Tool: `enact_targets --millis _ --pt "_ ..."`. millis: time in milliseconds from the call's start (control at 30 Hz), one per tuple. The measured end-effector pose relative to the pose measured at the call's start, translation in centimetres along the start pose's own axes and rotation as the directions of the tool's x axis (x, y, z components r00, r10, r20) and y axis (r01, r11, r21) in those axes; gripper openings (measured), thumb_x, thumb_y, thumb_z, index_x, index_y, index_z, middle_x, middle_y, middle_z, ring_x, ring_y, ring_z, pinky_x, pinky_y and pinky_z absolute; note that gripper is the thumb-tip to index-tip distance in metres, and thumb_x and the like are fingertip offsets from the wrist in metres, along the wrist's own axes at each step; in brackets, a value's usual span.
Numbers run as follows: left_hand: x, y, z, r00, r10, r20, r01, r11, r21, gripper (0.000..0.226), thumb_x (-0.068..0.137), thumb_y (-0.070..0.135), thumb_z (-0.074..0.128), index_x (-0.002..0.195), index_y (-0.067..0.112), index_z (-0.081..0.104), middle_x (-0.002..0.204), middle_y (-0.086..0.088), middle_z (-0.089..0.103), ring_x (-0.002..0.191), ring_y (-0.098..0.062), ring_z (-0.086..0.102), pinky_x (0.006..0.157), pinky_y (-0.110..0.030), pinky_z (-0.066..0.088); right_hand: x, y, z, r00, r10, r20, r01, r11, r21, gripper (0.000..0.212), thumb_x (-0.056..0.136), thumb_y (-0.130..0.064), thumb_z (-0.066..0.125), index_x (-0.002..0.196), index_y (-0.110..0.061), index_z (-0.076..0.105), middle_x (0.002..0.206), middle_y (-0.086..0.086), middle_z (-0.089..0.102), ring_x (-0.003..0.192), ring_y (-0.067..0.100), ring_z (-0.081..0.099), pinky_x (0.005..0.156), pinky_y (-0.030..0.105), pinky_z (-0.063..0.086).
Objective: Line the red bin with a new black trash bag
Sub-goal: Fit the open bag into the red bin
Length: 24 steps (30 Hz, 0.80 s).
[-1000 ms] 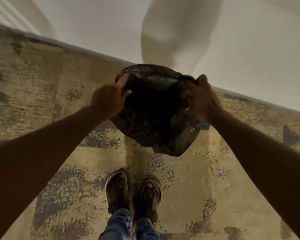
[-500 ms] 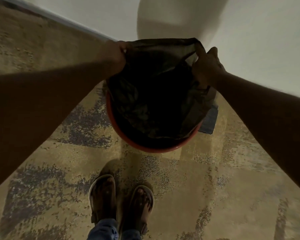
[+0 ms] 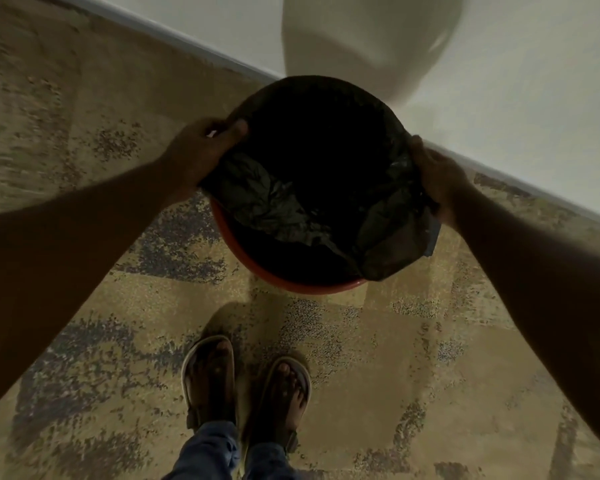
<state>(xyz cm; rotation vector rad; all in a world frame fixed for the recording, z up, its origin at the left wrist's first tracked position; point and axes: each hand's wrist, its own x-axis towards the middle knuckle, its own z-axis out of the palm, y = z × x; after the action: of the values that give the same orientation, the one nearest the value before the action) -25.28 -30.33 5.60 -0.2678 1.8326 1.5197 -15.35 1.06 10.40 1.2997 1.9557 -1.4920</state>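
The red bin (image 3: 293,284) stands on the carpet close to the wall; only its near rim shows. A black trash bag (image 3: 278,199) sits in it with its mouth spread wide, draped over the far rim and hanging past the right side. My left hand (image 3: 201,150) pinches the bag's edge at the left of the bin. On the right side my right hand (image 3: 437,174) grips the bag's edge. The bag's near edge sags inside the bin, below the red rim.
A white wall (image 3: 499,98) with a pale baseboard runs diagonally just behind the bin. Patterned beige and grey carpet (image 3: 84,306) covers the floor. My sandalled feet (image 3: 246,382) stand a short way in front of the bin.
The bag's mouth has been pulled from a bunched state to wide open and lowered over the bin's far rim. Both hands moved apart and down to the bin's sides.
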Motion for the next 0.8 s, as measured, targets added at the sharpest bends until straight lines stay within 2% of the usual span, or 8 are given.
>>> enact_targets --millis 100,233,333,433,533,633,700,800 --pt "-2.0 -1.1 0.2 0.999 -0.022 -0.03 0.019 0.995 -0.101 0.071 0.067 0.038 0.079 0.125 0.003 0.058 0.123 -0.012 0.065 0.108 -0.023 0.066 0.092 -0.038 0.054 -0.7 2.5 -0.5 0.995 0.023 0.098 -0.039 0.985 0.167 0.062 0.084 -0.061 0.057 0.127 -0.016 0.059 0.119 0.012 0.068 0.11 0.032 0.066 0.088 0.05 0.055" --pt "-4.4 -3.3 0.7 0.976 -0.18 -0.125 0.128 0.932 -0.339 0.038 0.081 0.01 0.071 0.114 -0.007 0.061 0.11 -0.015 0.068 0.09 -0.018 0.072 0.074 -0.028 0.059 -2.8 5.8 0.7 0.991 0.119 0.052 -0.13 0.93 0.345 0.054 0.087 -0.047 0.062 0.127 -0.011 0.057 0.118 0.013 0.067 0.105 0.033 0.067 0.085 0.05 0.057" --pt "-5.5 -3.5 0.4 0.959 -0.26 -0.111 0.181 0.867 -0.464 0.027 0.083 0.008 0.068 0.106 -0.006 0.063 0.106 -0.013 0.07 0.096 -0.019 0.07 0.069 -0.023 0.059 -4.0 7.4 1.2 0.979 0.194 0.065 -0.204 0.882 0.425 0.038 0.09 -0.032 0.062 0.121 -0.009 0.058 0.119 0.015 0.065 0.106 0.03 0.065 0.075 0.04 0.058" --pt "-6.3 -3.1 0.8 0.939 -0.313 -0.141 0.199 0.833 -0.517 0.003 0.086 0.003 0.063 0.088 0.002 0.066 0.085 -0.005 0.075 0.096 -0.019 0.068 0.068 -0.023 0.059 -4.9 8.0 1.0 0.961 0.277 -0.003 -0.252 0.877 0.41 0.05 0.083 -0.033 0.071 0.125 -0.01 0.058 0.119 0.011 0.065 0.106 0.026 0.064 0.058 0.028 0.051" --pt "-7.4 -2.9 1.6 0.925 -0.338 -0.172 0.217 0.843 -0.493 0.008 0.089 0.004 0.061 0.081 0.006 0.062 0.093 -0.006 0.069 0.09 -0.016 0.066 0.065 -0.022 0.057 -5.3 8.5 0.8 0.952 0.307 -0.02 -0.274 0.874 0.401 0.054 0.078 -0.036 0.076 0.122 -0.009 0.06 0.115 0.01 0.067 0.104 0.024 0.064 0.053 0.024 0.05" --pt "-8.1 -3.2 1.7 0.885 -0.369 -0.283 0.215 0.865 -0.454 0.015 0.089 0.009 0.063 0.075 0.01 0.058 0.087 -0.004 0.066 0.074 -0.011 0.065 0.052 -0.019 0.055 -5.3 8.8 0.4 0.943 0.332 0.007 -0.312 0.878 0.364 0.044 0.081 -0.029 0.074 0.115 -0.005 0.061 0.11 0.014 0.067 0.083 0.019 0.062 0.045 0.02 0.048" --pt "-8.6 -3.7 1.9 0.87 -0.382 -0.312 0.21 0.858 -0.468 0.013 0.088 0.012 0.065 0.077 0.01 0.059 0.08 -0.001 0.071 0.061 -0.008 0.068 0.041 -0.017 0.051 -5.8 9.3 -0.6 0.928 0.368 0.054 -0.356 0.838 0.415 0.029 0.087 -0.024 0.068 0.107 -0.005 0.06 0.101 0.013 0.064 0.069 0.015 0.055 0.045 0.02 0.047" --pt "-8.6 -4.0 1.7 0.879 -0.416 -0.234 0.209 0.776 -0.595 0.01 0.095 0.019 0.054 0.095 0.011 0.06 0.085 0.001 0.075 0.052 -0.009 0.07 0.04 -0.02 0.051 -6.5 9.2 -1.0 0.893 0.415 0.174 -0.433 0.69 0.58 0.015 0.094 -0.022 0.058 0.092 -0.008 0.058 0.088 0.007 0.062 0.073 0.016 0.054 0.058 0.029 0.047"
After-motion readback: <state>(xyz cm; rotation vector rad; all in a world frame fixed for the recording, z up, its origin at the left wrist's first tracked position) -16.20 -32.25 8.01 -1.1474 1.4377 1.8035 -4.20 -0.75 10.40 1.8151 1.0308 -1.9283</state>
